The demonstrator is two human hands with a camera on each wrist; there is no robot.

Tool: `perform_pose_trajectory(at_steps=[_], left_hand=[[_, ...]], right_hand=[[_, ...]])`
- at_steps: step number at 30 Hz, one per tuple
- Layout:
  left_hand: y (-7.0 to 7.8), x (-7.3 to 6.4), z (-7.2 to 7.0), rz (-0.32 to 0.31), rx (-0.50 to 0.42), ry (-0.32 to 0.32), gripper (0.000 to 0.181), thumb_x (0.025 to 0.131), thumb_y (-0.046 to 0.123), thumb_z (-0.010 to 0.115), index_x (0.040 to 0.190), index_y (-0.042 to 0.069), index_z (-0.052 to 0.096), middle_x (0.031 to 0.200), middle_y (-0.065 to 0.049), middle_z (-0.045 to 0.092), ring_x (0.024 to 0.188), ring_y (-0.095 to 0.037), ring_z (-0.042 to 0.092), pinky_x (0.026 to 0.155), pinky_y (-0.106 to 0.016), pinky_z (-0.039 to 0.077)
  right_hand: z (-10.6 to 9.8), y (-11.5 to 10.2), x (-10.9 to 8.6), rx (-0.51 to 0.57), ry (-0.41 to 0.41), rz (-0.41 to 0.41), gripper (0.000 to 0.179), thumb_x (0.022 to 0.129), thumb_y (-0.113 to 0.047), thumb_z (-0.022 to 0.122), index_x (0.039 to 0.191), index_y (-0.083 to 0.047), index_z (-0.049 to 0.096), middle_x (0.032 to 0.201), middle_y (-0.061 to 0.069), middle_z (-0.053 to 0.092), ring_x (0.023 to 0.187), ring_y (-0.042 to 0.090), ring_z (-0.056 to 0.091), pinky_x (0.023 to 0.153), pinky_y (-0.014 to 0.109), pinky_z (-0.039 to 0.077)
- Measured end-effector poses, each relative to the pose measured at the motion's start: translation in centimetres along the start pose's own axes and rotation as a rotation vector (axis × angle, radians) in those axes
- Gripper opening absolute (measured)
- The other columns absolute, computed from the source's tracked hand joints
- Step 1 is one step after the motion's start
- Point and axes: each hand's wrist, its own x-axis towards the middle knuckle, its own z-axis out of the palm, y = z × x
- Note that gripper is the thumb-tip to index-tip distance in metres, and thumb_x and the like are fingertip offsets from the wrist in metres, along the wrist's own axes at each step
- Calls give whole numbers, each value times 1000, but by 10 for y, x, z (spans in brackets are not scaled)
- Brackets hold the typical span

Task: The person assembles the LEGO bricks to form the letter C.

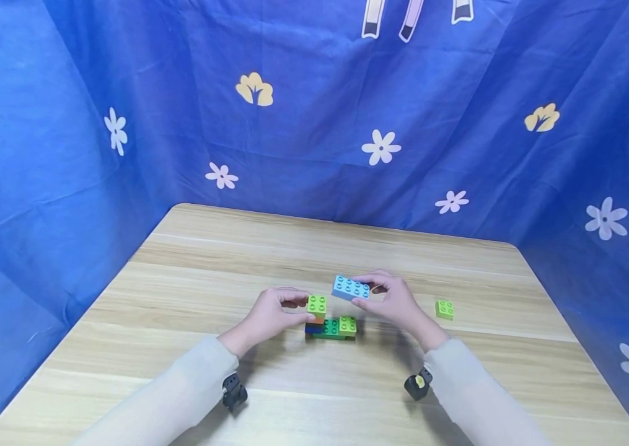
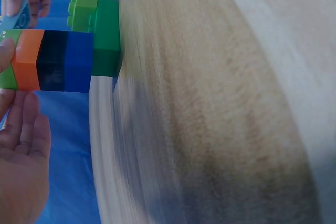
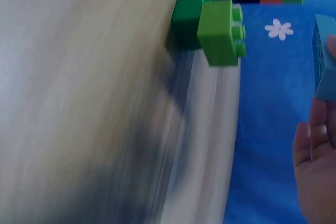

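**Inspection: Brick Assembly and Light-Blue Brick, Both Gripped**

Blue patterned curtain (image 1: 314,111) encloses the far edge and flanks of the wood-grain table (image 1: 225,260).

Left hand (image 1: 266,316): thumb and fingers pinch the upper lime brick (image 1: 316,310). Right hand (image 1: 395,303): thumb and fingers pinch 1 end of the light-blue brick (image 1: 349,287).

Assembly, near table middle: the upper lime brick, orange brick (image 2: 27,59), black brick (image 2: 52,60) and dark-blue brick (image 2: 79,61) form a 4-high column on 1 end of the dark green brick (image 2: 106,38); a 2nd lime brick (image 3: 216,32) sits toward the other end. Contact with the table: cannot tell. Judged light and rigid; joints may part under sideways force. Recommended hold: low on the column's flat sides.

Light-blue brick: raised, beside the column top, apart from it, 8 studs facing up. Judged light, stiff, smooth, hardly fragile; an end hold leaves studs and underside free.

Obstructions: column and left hand stand close on its left. Loose lime brick (image 1: 445,310), 4 studs, lies well apart at right, judged no hindrance.
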Motion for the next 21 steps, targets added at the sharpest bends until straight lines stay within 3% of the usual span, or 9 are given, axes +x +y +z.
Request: perform_pose_trajectory(at_steps=[10,15,21], left_hand=[[0,0,0,-2,-19,-10,43,76,21,81,111,0,68,106,-12,68,97,-35,62,86,-44,52],[1,0,0,-6,-16,-8,43,76,21,82,111,0,68,105,-12,68,98,-36,62,87,-45,52],[0,1,-1,3,-9,-7,43,76,21,81,111,-1,68,105,-12,68,97,-35,63,86,-45,52]], right_hand=[[8,-20,0,-86,-107,-142,40,73,-19,84,110,-14,72,98,-5,64,89,13,57,78,36,52],[7,-24,3,-126,-142,-153,39,74,-18,83,111,-14,71,96,-6,63,88,11,56,76,29,52],[4,-25,6,-152,-173,-150,38,74,-19,83,110,-14,72,86,-8,59,82,10,55,74,31,52]])
